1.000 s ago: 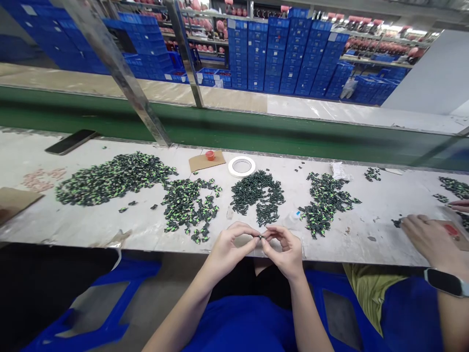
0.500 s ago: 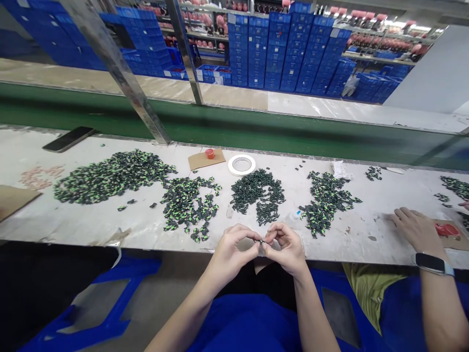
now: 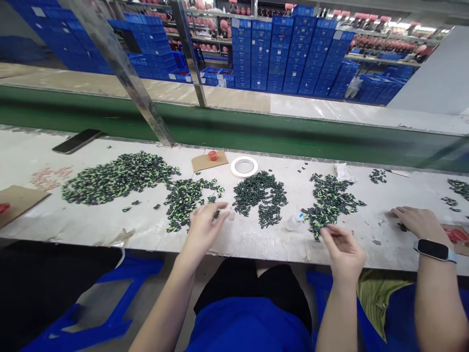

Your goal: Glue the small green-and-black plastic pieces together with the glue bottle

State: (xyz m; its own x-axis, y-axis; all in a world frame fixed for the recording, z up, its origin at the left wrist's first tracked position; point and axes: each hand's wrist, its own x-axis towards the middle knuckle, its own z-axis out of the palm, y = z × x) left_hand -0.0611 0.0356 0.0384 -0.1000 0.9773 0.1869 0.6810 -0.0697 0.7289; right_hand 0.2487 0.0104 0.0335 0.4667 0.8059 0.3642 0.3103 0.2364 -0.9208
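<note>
My left hand [image 3: 203, 226] is over the right side of a pile of small black-and-green parts [image 3: 178, 203], thumb and forefinger apart, with dark parts showing between them. My right hand [image 3: 344, 250] is at the near edge of another pile of black-and-green parts [image 3: 331, 195]. Its thumb and fingertips are pinched together against the pile; whether a part is between them is too small to make out. Between my hands lies a heap of small plain dark pieces [image 3: 252, 190]. A small clear bottle with a blue tip [image 3: 294, 222] stands beside the right pile.
A larger black-and-green pile [image 3: 120, 176] and a phone [image 3: 76, 141] lie left. Behind are a white tape roll [image 3: 245, 167] and cardboard [image 3: 200, 163] with a red cap [image 3: 212, 155]. A co-worker's hand [image 3: 421, 225] rests at right. A metal post [image 3: 146, 105] rises from the table.
My hands have parted from the small dark part they held together in front of me. The left went left to one pile, the right went right to another. The co-worker's hand shifted slightly.
</note>
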